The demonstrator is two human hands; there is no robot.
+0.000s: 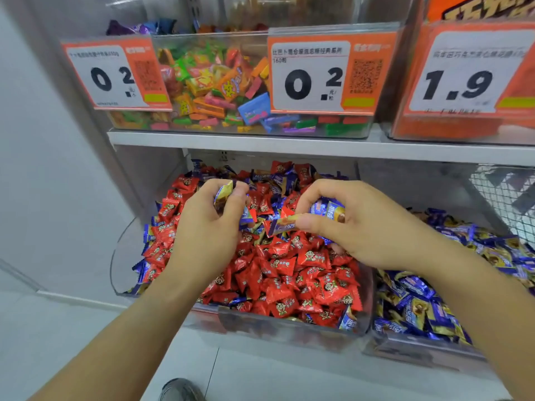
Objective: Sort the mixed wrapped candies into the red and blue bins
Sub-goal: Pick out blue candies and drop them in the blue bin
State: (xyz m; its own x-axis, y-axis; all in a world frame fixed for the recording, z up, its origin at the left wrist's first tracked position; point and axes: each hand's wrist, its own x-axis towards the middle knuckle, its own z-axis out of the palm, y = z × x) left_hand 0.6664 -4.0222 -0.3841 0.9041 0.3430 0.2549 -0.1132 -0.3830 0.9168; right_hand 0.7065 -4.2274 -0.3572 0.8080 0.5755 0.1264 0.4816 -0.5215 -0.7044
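A clear bin (292, 331) on the lower shelf holds mostly red wrapped candies (289, 270) with blue-and-gold ones (278, 180) mixed in, chiefly at the back and left edge. To its right, a second clear bin (405, 347) is filled with blue-and-gold candies (417, 302). Both my hands hover over the red pile. My left hand (208, 224) is closed around blue-and-gold candies (223, 195). My right hand (356, 221) grips several blue-and-gold candies (327, 211), with one pinched between thumb and finger (285, 224).
The shelf above (260, 141) carries a clear bin of multicoloured candies (220, 88) and orange price tags reading 0.2 (318, 76) and 1.9 (460, 82). A wire mesh basket (506, 195) stands at the right. White wall on the left, tiled floor and a shoe (179, 390) below.
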